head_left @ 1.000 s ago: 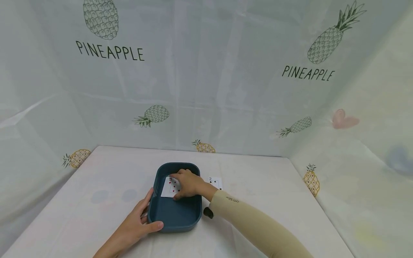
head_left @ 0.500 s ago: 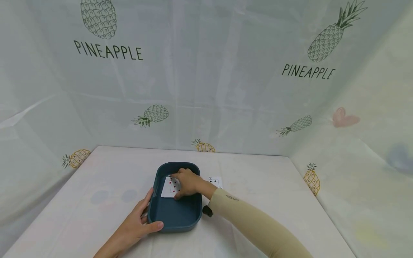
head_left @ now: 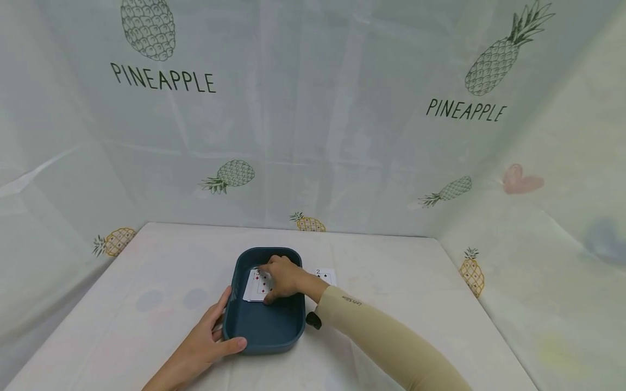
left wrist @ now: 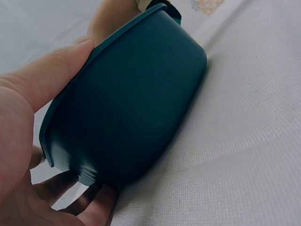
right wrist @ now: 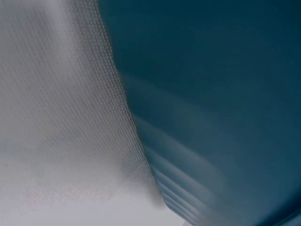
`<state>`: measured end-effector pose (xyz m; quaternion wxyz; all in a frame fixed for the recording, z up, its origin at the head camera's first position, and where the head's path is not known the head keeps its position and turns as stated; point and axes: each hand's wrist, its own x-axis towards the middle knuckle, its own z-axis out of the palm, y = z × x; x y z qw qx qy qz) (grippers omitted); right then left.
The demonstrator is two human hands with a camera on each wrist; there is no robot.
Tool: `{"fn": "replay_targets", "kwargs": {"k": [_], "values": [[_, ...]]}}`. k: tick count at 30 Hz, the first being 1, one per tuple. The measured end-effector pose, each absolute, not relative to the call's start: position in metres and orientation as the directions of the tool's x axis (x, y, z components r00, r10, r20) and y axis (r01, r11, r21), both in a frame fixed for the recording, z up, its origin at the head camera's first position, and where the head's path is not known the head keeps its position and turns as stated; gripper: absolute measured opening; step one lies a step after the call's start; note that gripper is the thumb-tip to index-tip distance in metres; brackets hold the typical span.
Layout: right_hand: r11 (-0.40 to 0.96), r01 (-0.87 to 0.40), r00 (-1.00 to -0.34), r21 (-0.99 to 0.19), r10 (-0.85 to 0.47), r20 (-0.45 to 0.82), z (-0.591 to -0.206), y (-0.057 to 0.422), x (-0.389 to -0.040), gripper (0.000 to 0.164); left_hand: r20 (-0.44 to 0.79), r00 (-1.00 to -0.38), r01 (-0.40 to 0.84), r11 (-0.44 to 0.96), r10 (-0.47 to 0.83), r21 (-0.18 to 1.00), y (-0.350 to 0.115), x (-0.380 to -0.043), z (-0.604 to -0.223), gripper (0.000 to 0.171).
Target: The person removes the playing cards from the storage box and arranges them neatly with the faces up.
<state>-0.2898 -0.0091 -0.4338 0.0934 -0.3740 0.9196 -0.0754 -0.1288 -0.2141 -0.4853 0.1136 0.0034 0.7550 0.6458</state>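
A dark blue tray (head_left: 266, 328) with rounded corners sits on the white cloth. My left hand (head_left: 207, 334) holds its left side, thumb on the near rim and fingers along the outer wall; in the left wrist view the thumb (left wrist: 56, 70) lies on the rim. Reaching over the right wall, my right hand (head_left: 286, 278) grips playing cards (head_left: 254, 288) inside, fingers at their far edge and thumb at the near one. The top card shows red diamonds, and a second edge peeks out below it. The right wrist view shows only the tray's outer wall (right wrist: 211, 94) and cloth.
Just right of the tray, a card with a 2 and black spades (head_left: 325, 276) lies partly behind my right forearm. A small black object (head_left: 313, 320) is at my right wrist. Pineapple-printed sheeting (head_left: 313, 136) rises behind the table.
The edge of another card now shows under the top card at its lower left. Both hands stay in nearly the same places, and the tray stays put.
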Motion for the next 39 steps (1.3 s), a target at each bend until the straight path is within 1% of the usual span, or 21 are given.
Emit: {"fn": "replay_targets", "kwargs": {"k": [9,16,22,24,29,32,39], "values": [[0.682,-0.688,-0.685,-0.248,-0.723,-0.088,-0.424,-0.004,-0.287,0.084,-0.163,-0.975,-0.132,0.196,0.152,0.972,-0.215,-0.128,-0.484,0.110],[0.643,-0.713,-0.657,-0.280,-0.752,-0.051,-0.412,0.008,-0.283,0.089,-0.175,-0.977,-0.142,0.236,0.125,0.961,-0.215,-0.129,-0.485,0.110],[0.599,-0.717,-0.636,-0.357,-0.772,-0.018,-0.399,0.028,-0.279,0.089,-0.177,-0.977,-0.137,0.284,0.120,0.949,-0.213,-0.127,-0.484,0.112],[0.593,-0.712,-0.638,-0.376,-0.770,-0.005,-0.393,0.036,-0.278,0.088,-0.184,-0.976,-0.145,0.281,0.115,0.949,-0.213,-0.129,-0.484,0.111],[0.608,-0.682,-0.669,-0.407,-0.743,0.012,-0.384,0.058,-0.274,0.087,-0.173,-0.979,-0.140,0.261,0.111,0.955,-0.213,-0.129,-0.484,0.112],[0.614,-0.670,-0.686,-0.418,-0.727,0.031,-0.383,0.075,-0.276,0.086,-0.152,-0.981,-0.118,0.258,0.118,0.959,-0.214,-0.129,-0.485,0.113],[0.624,-0.651,-0.711,-0.431,-0.701,0.059,-0.385,0.117,-0.282,0.088,-0.161,-0.980,-0.126,0.266,0.113,0.956,-0.215,-0.127,-0.487,0.114]]}}
